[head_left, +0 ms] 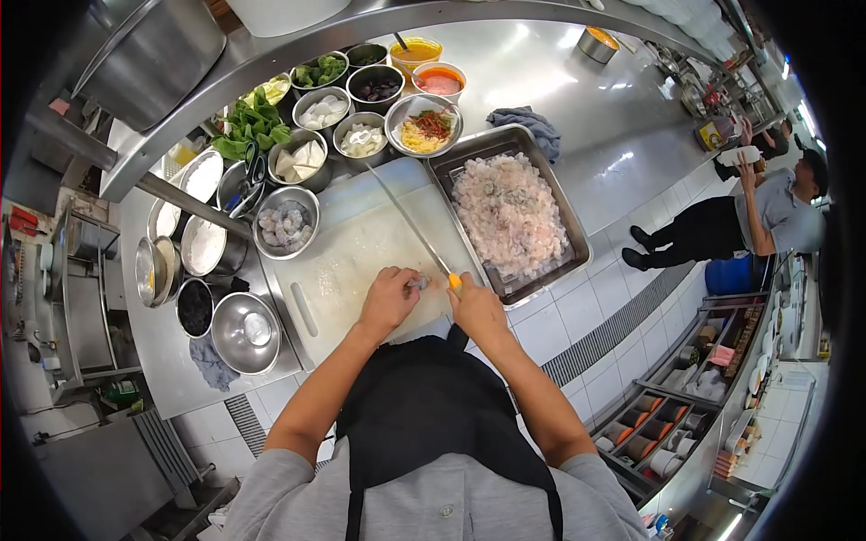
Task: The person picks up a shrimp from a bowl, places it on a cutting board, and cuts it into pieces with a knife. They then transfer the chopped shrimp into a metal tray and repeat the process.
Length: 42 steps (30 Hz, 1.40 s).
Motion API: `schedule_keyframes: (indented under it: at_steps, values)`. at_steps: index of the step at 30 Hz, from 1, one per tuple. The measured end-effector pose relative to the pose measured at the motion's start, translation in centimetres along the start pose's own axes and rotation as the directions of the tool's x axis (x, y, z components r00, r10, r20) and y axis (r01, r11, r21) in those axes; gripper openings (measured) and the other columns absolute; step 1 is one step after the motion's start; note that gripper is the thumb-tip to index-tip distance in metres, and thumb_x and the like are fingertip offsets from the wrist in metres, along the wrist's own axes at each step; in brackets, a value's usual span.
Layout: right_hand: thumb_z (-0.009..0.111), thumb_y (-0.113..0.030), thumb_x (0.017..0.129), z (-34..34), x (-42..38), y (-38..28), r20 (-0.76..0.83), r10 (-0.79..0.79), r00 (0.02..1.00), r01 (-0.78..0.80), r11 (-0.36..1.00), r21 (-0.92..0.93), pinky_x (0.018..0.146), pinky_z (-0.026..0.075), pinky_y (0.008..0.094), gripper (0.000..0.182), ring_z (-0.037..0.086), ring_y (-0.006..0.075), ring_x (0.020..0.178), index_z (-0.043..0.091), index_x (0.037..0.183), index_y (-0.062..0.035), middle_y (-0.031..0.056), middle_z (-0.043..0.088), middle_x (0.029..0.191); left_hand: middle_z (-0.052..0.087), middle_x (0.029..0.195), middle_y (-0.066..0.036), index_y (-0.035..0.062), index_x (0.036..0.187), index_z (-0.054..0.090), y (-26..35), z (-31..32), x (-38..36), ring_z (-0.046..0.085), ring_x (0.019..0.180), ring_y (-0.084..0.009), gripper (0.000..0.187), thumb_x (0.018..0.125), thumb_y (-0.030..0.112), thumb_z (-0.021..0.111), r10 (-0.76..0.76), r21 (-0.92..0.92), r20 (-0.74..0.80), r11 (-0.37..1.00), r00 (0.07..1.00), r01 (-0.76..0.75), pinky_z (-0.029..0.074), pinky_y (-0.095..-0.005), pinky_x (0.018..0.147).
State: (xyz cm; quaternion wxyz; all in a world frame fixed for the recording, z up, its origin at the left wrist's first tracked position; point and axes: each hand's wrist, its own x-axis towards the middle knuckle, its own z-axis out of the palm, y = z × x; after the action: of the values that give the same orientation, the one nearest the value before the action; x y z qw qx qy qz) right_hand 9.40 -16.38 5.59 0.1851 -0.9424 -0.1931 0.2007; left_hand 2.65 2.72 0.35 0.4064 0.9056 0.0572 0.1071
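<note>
The left hand (388, 300) pins a shrimp (419, 282) to the cutting board (347, 261), fingers curled around it. The right hand (476, 309) is closed on the yellow handle of a knife (410, 225), whose blade lies across the board beside the shrimp. A tray (541, 176) of peeled shrimp sits just right of the board on the counter (595, 117).

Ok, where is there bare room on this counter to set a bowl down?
The far half of the cutting board, between the prawn bowl and the metal tray, is bare except for the knife blade. The steel counter beyond the grey cloth is open. Left of the board, bowls crowd together.
</note>
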Motion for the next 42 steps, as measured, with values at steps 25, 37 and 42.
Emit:
schedule_keyframes:
  at_steps: [25,37,42]
  values:
    - [0.061,-0.03,0.101,0.8,-1.2,-2.2,0.194,0.121,0.973,-0.11,0.991,-0.071,0.084,0.056,0.0558,0.035,0.071,0.0474,0.093,0.054,0.123,-0.0037,0.0294,0.072,0.096,0.065,0.085,-0.013,0.0068,0.092,0.072,-1.4,0.3,1.1,0.064,0.089,-0.0339,0.016,0.076,0.008,0.072,0.139,0.022,0.051,0.99,0.989,-0.141,0.055,-0.0427,0.08]
    - [0.06,-0.03,0.101,1.3,-0.6,-2.7,0.191,0.103,0.976,-0.095,0.994,-0.051,0.083,0.057,0.0557,0.034,0.071,0.0479,0.092,0.053,0.12,-0.0023,0.0288,0.072,0.097,0.065,0.088,-0.013,0.0073,0.093,0.072,-1.5,0.2,0.6,0.063,0.089,-0.0338,0.016,0.077,0.007,0.073,0.153,0.009,0.038,0.988,0.987,-0.154,0.055,-0.0429,0.08]
    - [0.063,-0.031,0.1,2.7,1.3,-2.0,0.113,0.011,0.994,-0.008,1.0,-0.024,0.077,0.057,0.0568,0.037,0.07,0.0505,0.086,0.054,0.12,-0.0013,0.0315,0.071,0.091,0.065,0.088,-0.013,0.0072,0.094,0.072,-1.6,0.3,0.6,0.063,0.09,-0.0338,0.017,0.077,0.008,0.074,0.159,0.003,0.048,0.987,0.986,-0.159,0.055,-0.0429,0.082]
